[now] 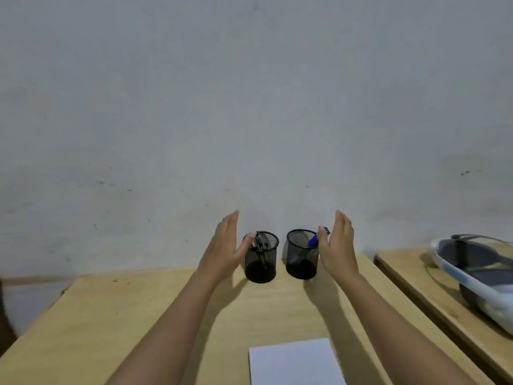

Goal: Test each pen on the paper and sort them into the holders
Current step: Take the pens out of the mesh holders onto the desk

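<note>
both flat, spread-fingered hands, the left hand (222,251) and right hand (337,245), are being held empty beside the two black wire-mesh holders (261,259), likely to frame them; dark pens (259,245) and a blue pen (315,239) are standing inside, the white paper sheet (294,362) lying nearer on the wooden table (111,315)

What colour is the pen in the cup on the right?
Blue pen, sticking out of the right mesh holder, seen in the head view.

The paper (295,362) and the bag (477,273) are cut off by the frame's edges.

Spread hands (224,248) (337,247) flank holders (261,257) (302,254), seemingly touching.
</note>
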The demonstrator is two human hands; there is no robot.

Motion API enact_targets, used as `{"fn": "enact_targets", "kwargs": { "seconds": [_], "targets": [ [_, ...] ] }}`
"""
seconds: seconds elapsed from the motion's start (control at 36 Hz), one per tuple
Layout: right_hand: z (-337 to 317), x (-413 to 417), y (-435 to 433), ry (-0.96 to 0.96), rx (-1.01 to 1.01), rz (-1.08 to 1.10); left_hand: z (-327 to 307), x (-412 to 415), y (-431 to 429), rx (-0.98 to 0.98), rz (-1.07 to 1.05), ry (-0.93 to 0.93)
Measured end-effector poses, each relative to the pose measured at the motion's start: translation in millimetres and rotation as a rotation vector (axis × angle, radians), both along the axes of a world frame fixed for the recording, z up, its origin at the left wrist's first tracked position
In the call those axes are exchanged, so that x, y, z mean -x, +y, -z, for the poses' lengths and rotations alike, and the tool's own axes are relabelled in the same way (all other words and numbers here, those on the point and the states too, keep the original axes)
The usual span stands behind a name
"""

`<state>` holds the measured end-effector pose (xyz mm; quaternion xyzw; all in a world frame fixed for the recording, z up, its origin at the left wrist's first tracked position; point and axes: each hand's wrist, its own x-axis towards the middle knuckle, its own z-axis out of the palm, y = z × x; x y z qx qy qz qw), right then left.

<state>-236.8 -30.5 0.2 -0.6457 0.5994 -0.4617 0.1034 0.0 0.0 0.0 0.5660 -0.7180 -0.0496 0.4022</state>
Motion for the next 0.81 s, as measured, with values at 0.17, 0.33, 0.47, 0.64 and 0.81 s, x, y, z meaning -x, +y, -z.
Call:
{"fn": "enact_targets", "kwargs": {
  "seconds": [0.17, 0.33, 0.47, 0.64, 0.81],
  "targets": [
    [16.6, 9.0, -13.0, -0.165, -0.150, 0.017, 23.8, 13.7, -7.2, -0.142, 0.035, 0.079],
    [24.5, 7.3, -34.6, -0.196, -0.214, -0.001, 36.5, 20.4, -29.0, -0.139, -0.013, 0.082],
    [25.1, 1.0, -46.6, -0.171, -0.178, -0.020, 34.5, 27.3, -40.1, -0.077, 0.006, 0.052],
    [22.4, -9.0, -52.7, -0.084, -0.087, -0.075, 31.4, 38.2, -48.4, -0.034, 0.068, -0.065],
    [18.6, -22.1, -58.6, -0.045, -0.060, -0.151, 30.8, 41.5, -54.1, -0.058, 0.122, -0.101]
  ]
}}
